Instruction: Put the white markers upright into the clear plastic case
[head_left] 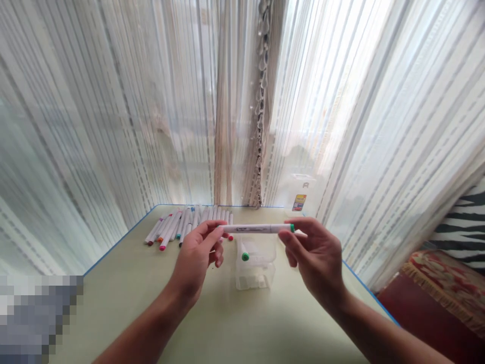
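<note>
White marker (257, 228), smooth plastic, straight slim barrel, dark printed panel, green at right end; held level above table, in front of and over clear container. Left hand (202, 250) pinches left end between thumb and fingers, other fingers curled. Right hand (320, 258) pinches green end the same way. Below: clear container (270, 280), translucent rigid plastic, boxy, ridged lower part; round green marker end (245, 257) shows at it, exact seating can't tell. Left beyond: loose marker pile (175, 223), white barrels, pink, orange, red, blue ends, lying roughly side by side. Far right: clear box (302, 184), upright, glossy, yellow-red-blue label. Table (113, 298): matte pale green top, blue edge. Behind: sheer striped curtain (162, 101), vertical folds, beaded strand (261, 96) hanging mid. Right side: zebra-striped fabric (464, 222), fringed patterned cloth (447, 283) over dark red surface (420, 313).
</note>
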`<state>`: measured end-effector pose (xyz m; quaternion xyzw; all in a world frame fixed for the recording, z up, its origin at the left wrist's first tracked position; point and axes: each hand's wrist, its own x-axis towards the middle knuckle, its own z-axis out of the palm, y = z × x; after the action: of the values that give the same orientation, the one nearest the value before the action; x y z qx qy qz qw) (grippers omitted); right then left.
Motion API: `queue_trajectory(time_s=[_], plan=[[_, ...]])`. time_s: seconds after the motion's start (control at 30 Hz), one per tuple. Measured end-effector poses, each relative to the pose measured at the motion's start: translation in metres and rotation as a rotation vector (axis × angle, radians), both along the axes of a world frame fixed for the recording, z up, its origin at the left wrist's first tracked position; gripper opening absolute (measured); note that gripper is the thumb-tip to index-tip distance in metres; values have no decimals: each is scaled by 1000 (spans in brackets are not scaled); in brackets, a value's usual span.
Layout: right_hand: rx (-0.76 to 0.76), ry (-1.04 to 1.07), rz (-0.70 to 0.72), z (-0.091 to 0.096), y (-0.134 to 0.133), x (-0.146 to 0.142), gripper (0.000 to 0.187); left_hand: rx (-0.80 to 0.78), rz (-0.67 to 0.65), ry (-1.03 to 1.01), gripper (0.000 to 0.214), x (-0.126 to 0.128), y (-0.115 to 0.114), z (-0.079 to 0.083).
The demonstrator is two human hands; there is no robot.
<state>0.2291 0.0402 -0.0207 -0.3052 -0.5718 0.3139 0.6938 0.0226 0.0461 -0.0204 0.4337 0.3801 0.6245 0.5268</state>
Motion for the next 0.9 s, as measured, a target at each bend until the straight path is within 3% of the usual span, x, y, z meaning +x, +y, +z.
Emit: queue_trajectory(time_s=[0.23, 0.5, 0.7, 0.9], plan=[[262, -196, -20, -4, -12, -1, 22, -64, 11, 36, 34, 2, -1, 2], [265, -236, -59, -3, -11, 1, 20, -61, 40, 44, 34, 2, 0, 1], [108, -129, -31, -1, -8, 1, 17, -7, 24, -14, 28, 1, -2, 1], [-82, 96, 31, 5, 8, 4, 21, 239, 79, -22, 25, 4, -11, 2]])
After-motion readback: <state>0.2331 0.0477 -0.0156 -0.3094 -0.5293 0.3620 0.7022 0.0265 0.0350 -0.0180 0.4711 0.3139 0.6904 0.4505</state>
